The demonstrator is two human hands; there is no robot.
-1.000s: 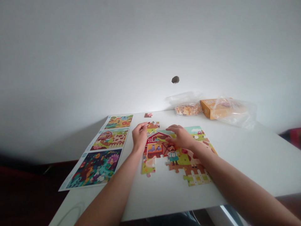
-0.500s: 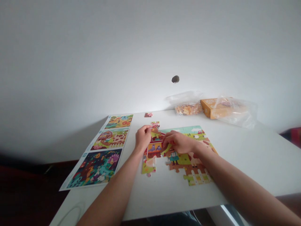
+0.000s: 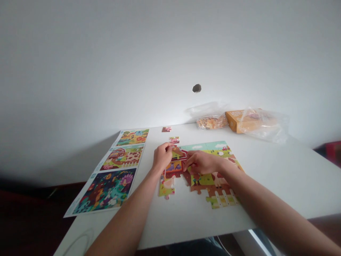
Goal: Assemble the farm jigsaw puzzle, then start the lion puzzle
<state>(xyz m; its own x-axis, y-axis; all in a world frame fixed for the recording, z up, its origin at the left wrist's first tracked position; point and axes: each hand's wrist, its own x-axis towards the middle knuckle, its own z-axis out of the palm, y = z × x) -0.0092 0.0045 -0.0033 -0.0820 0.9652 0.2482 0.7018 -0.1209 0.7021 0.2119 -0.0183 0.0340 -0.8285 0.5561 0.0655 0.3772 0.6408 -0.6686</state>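
Note:
A partly built farm jigsaw puzzle (image 3: pixel 213 170) with a red barn lies on the white table (image 3: pixel 279 177). My left hand (image 3: pixel 162 157) pinches a puzzle piece (image 3: pixel 176 153) at the puzzle's upper left corner, by the barn roof. My right hand (image 3: pixel 201 161) rests curled on the puzzle just right of the barn, its fingertips pressing the pieces beside the left hand. Two loose pieces (image 3: pixel 174 139) (image 3: pixel 166 129) lie farther back on the table.
A long sheet of reference pictures (image 3: pixel 114 170) lies left of the puzzle, reaching the table's left edge. At the back right sit an orange box (image 3: pixel 234 119) and clear plastic bags (image 3: pixel 262 124) with pieces. A white wall with a dark hole (image 3: pixel 196 88) rises behind.
My left hand carried the piece rightward from the open table to the puzzle's upper left corner. My right hand slid left along the puzzle toward the barn, meeting it.

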